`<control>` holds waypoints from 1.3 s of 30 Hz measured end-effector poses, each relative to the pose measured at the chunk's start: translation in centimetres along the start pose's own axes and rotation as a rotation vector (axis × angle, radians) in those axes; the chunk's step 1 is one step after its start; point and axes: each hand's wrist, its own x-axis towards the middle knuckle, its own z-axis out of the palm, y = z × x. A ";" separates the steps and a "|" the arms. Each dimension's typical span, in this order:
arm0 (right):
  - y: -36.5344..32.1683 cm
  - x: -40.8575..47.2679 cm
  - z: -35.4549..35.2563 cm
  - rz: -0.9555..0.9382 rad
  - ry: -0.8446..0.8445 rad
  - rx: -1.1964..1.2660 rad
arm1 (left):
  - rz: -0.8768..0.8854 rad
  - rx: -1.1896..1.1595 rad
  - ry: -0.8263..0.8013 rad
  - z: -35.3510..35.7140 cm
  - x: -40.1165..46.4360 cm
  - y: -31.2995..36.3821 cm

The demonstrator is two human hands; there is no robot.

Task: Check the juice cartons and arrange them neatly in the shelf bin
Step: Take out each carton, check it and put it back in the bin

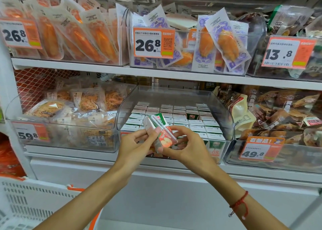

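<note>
A small juice carton (159, 132) with apples printed on it and a straw on its side is tilted in front of the clear shelf bin (224, 111). My left hand (137, 146) grips its left side with thumb and fingers. My right hand (186, 146) holds its lower right end from beneath. Inside the bin, several rows of the same cartons (176, 118) stand upright with white tops showing. One carton (192, 115) in the middle row sits lower with its green front visible.
Clear bins of snack packs stand on both sides: shredded food (69, 111) at the left, brown wrapped packs (278, 114) at the right. An upper shelf (156, 72) holds more bins and price tags. A white basket (31, 203) sits at the lower left.
</note>
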 end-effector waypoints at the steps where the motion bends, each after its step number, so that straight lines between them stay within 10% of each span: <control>1: 0.1 0.0 -0.1 0.017 -0.021 0.028 | -0.007 0.004 0.001 -0.1 0.0 0.0; 12: 0.1 0.4 -0.8 0.223 -0.222 0.382 | -0.011 0.034 -0.132 0.2 0.0 0.2; 25: 0.0 0.1 0.0 0.077 0.088 0.211 | 0.021 -0.021 -0.006 1.2 -0.5 0.2; 39: -0.3 0.3 -1.2 0.286 -0.319 0.356 | -0.119 -0.103 -0.161 -0.2 -0.4 0.9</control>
